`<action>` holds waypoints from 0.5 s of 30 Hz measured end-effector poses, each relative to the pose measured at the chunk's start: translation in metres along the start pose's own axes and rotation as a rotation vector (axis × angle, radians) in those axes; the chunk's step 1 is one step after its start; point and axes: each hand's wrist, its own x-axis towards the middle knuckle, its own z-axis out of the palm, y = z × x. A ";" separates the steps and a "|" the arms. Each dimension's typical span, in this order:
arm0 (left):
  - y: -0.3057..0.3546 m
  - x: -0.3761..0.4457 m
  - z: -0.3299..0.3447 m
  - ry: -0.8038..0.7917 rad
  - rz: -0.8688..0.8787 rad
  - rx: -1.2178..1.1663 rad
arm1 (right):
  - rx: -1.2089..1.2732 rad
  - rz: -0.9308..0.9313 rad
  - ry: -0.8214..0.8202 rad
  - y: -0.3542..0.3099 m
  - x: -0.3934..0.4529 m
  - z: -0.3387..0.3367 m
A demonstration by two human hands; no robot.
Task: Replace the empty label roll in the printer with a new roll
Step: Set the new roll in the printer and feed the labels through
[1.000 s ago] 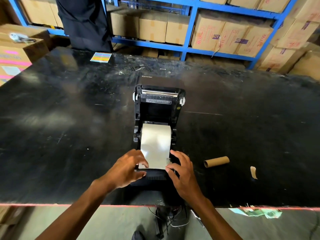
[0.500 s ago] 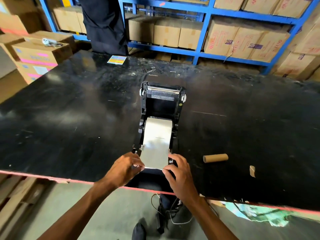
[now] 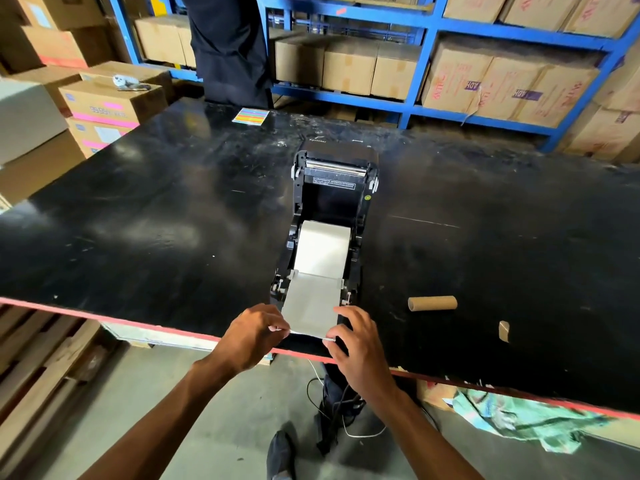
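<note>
**Label strip pulled toward us, both corners pinched**

The new white paper label roll (image 3: 325, 249) sits in the bay of the open black plastic label printer (image 3: 329, 223), mid-surface, lid tipped back toward 12 o'clock. Its loose white leading strip (image 3: 311, 303) runs out at 6 o'clock, between the guides & over the printer's front lip.

Our left hand (image 3: 254, 336) is pinched shut on the strip's left corner; right hand (image 3: 356, 337) pinches the right corner, other fingers spread.

Handling, as we judge it: the strip is thin, light, floppy, w/ a slick liner, so it'll skew or crease if one side gets pulled harder. Best hold is both outer corners, even tension, straight toward 6. The roll itself looks light & free-turning.

The empty brown cardboard core tube (image 3: 433, 303) lies on the black scuffed surface (image 3: 138, 220) at 3 o'clock of the printer, well apart.

Vs 0.5 s ago: more strip is drawn out, our hands have come back past the surface's near edge. Core hasn't moved.
</note>
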 end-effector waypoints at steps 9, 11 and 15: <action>-0.006 -0.011 0.008 -0.071 -0.010 0.020 | -0.020 -0.051 -0.072 0.001 -0.012 0.003; -0.008 -0.012 0.009 -0.061 -0.062 -0.050 | -0.013 -0.062 -0.105 0.004 -0.011 0.002; -0.005 0.001 -0.001 0.205 -0.292 -0.306 | 0.101 -0.037 -0.146 0.009 0.009 -0.008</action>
